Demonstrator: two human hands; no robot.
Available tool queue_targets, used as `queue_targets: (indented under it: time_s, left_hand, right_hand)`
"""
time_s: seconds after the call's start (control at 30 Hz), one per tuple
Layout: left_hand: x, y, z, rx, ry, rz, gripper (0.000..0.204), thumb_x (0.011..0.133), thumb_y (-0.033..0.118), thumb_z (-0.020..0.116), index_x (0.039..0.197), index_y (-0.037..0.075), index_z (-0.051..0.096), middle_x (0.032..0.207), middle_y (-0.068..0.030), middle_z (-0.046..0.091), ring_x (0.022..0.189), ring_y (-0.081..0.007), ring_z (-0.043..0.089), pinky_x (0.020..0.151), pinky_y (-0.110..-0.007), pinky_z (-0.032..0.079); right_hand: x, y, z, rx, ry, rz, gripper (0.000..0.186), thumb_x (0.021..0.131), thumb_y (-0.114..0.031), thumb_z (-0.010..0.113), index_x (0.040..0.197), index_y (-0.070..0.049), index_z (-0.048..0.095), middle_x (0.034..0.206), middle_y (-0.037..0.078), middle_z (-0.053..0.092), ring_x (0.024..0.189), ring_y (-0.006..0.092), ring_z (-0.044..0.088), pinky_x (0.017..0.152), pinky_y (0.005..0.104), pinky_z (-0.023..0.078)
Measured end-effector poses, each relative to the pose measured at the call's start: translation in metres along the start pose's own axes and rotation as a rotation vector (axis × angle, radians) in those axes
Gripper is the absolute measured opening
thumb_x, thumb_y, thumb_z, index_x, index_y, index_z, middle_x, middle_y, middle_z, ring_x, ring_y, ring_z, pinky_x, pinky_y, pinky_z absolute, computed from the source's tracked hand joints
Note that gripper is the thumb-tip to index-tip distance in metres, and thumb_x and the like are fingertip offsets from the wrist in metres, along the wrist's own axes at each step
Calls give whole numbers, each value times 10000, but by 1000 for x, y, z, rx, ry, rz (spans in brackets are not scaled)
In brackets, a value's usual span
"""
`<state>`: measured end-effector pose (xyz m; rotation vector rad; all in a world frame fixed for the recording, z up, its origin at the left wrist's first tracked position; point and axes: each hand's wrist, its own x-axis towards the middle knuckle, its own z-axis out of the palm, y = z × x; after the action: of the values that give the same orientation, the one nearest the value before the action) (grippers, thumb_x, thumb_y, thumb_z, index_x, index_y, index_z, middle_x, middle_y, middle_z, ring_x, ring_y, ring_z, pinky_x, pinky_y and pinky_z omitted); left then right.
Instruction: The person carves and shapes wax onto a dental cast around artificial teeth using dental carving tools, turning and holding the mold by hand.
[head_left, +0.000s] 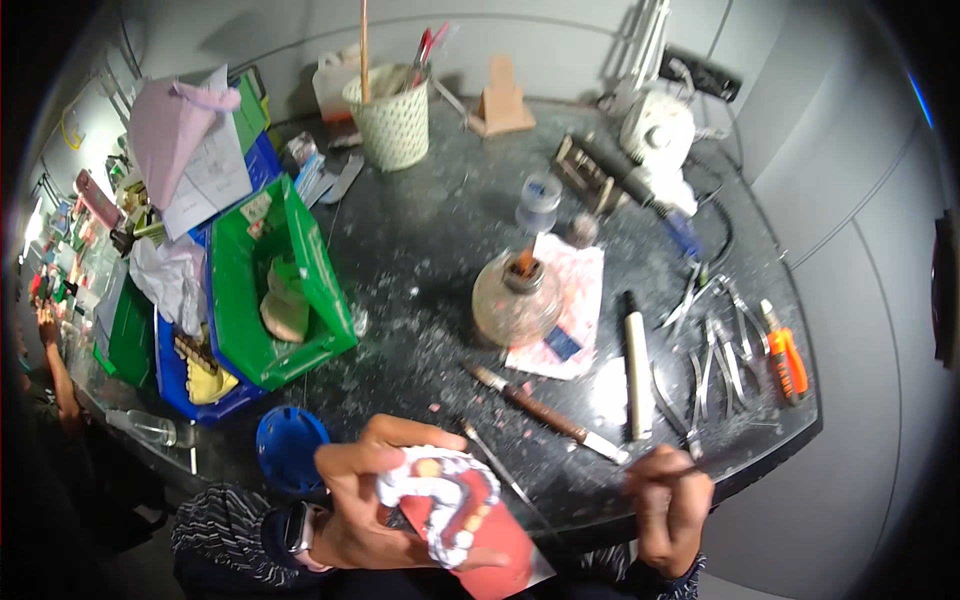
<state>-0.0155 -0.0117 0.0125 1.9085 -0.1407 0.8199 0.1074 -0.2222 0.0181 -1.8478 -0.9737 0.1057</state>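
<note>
My left hand (360, 500) is wrapped round a white, arch-shaped dental model (437, 488) with a few yellowish teeth set in it. A pink sheet (500, 560), apparently wax, lies under the model in the same grip. My right hand (670, 505) is at the bench's front edge, fingers pinched and smeared by motion; what is between them cannot be made out. Between the hands lies a thin metal hand tool (495, 462). Just beyond is a wax knife (545, 412) with a brown handle. A round blue lid (290, 448) lies beside my left wrist.
A glass spirit lamp (503, 312) stands mid-bench by a stained paper (578, 290). Several pliers (715, 370), an orange-handled tool (788, 362) and a white rod (637, 375) lie right. Green (325, 285) and blue bins crowd the left; a white basket (392, 130) stands behind.
</note>
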Motion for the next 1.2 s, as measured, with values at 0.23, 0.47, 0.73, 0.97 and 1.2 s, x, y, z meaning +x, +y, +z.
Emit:
queue_targets:
  time_s: [0.23, 0.47, 0.73, 0.97, 1.2]
  left_hand:
    - [-4, -19, -14, -38, 217, -57, 1107, 483, 304, 861, 1272, 134, 103, 1120, -154, 384, 844, -154, 507, 541, -239, 549]
    - [10, -18, -3, -299, 361, -233, 968, 599, 161, 796, 1273, 133, 101, 1074, -111, 387, 831, -140, 494, 595, -244, 535]
    - [6, -8, -7, -319, 310, -196, 855, 612, 62, 780, 1205, 69, 164, 1047, -118, 389, 906, -160, 482, 775, -279, 451]
    - [8, -13, -9, -341, 307, -202, 831, 653, 55, 757, 1218, 75, 149, 1061, -113, 383, 917, -148, 496, 801, -275, 448]
    - [13, -14, -16, -94, 333, -61, 899, 607, 36, 781, 1240, 95, 145, 1120, -136, 383, 997, -188, 461, 877, -303, 404]
  right_hand:
    - [44, -4, -17, -667, -537, -164, 125, 766, -140, 613, 861, -70, 570, 737, 47, 535, 476, 172, 533, 399, 282, 410]
    - [172, 31, -32, -690, -116, -341, 136, 773, -161, 577, 870, -66, 568, 790, 111, 551, 628, 312, 559, 532, 386, 444]
    - [215, 75, 4, -493, -175, -417, 200, 715, -229, 659, 858, -98, 608, 785, 110, 610, 682, 278, 592, 588, 345, 454]
    - [193, 13, -3, 316, -338, -123, 180, 777, -96, 653, 884, 18, 563, 749, 25, 614, 712, 65, 592, 603, 180, 455]
    - [188, 12, 8, 43, -327, -304, 207, 731, -146, 698, 883, -26, 625, 657, -22, 567, 473, 5, 365, 416, 177, 274]
